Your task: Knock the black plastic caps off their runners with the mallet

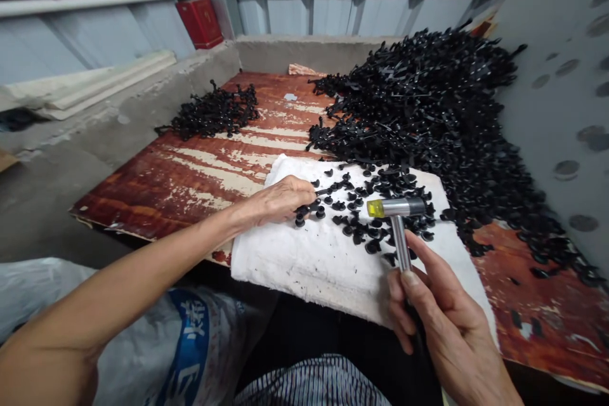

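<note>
My right hand [442, 311] grips a small mallet [399, 235] by its metal handle. The mallet's head has a yellow face on the left and a black one on the right, and it hangs over loose black parts. My left hand [285, 200] is closed on a black moulded sprue [335, 187] with small knobs along it, low over a white cloth [285, 260]. Several small black parts [354, 219] lie scattered on the cloth between both hands. The left fingertips are partly hidden.
A large heap of black moulded pieces [419, 101] covers the back right of the worn red board [190, 171]. A smaller black pile [214, 111] lies at the back left. A spotted grey panel [561, 89] borders the right side. A red box [200, 22] stands in the corner.
</note>
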A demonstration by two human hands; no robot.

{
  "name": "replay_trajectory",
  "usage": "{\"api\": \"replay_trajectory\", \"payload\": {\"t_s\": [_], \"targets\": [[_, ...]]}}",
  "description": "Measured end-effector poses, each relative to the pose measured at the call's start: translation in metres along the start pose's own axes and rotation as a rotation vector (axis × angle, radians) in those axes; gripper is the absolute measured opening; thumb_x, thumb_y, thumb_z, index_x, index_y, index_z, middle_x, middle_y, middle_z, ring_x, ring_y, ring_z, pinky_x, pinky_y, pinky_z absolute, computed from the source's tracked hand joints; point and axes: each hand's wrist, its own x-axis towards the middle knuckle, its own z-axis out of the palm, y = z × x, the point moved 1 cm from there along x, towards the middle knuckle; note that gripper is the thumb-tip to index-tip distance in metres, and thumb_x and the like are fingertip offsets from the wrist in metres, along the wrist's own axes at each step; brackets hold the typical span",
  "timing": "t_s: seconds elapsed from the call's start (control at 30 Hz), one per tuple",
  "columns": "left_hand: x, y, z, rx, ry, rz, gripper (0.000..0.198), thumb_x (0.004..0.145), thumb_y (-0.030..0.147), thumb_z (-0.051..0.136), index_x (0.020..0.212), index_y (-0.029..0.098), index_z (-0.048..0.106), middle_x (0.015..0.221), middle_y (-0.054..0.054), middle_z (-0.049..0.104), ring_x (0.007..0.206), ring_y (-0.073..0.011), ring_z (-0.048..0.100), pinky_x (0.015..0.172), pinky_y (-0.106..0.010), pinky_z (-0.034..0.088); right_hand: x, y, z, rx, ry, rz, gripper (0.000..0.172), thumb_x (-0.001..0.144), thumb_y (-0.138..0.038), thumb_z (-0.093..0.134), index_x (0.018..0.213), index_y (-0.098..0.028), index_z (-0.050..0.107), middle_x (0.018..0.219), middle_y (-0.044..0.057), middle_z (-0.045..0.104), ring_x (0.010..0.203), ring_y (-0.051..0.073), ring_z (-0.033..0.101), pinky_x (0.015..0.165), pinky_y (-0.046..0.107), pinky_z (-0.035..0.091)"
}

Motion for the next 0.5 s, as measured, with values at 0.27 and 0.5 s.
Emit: {"api": "replay_trajectory", "payload": {"t_s": [0.27,0.5], "targets": [[0.0004,0.0108,0.0069,-0.014,0.031,-0.050,0.021,0.082,0.023,0.053,0.062,0.014,0.054,0.050,0.003,0.052,0.037,-0.0028,0.032,0.038,-0.017,0.021,-0.0005,0.0092,-0.0003,-0.008,0.024,0.005,0.047,0.092,-0.040,0.056,0.139,-0.037,0.049,0.063,-0.005,0.052,0.041,0.008,0.043,0.032,0.016,0.040],[0.0024,0.0014,0.0027,-0.028,0.021,-0.055,0.022,0.084,0.027,0.052,0.066,0.015,0.054,0.054,0.002,0.054,0.038,-0.0028,0.035,0.036,-0.015,0.019,-0.0008,0.0096,-0.0014,-0.013,0.018,-0.018,0.047,0.093,-0.039,0.056,0.139,-0.037,0.048,0.064,-0.005,0.053,0.042,0.008,0.044,0.031,0.015,0.040]]}}
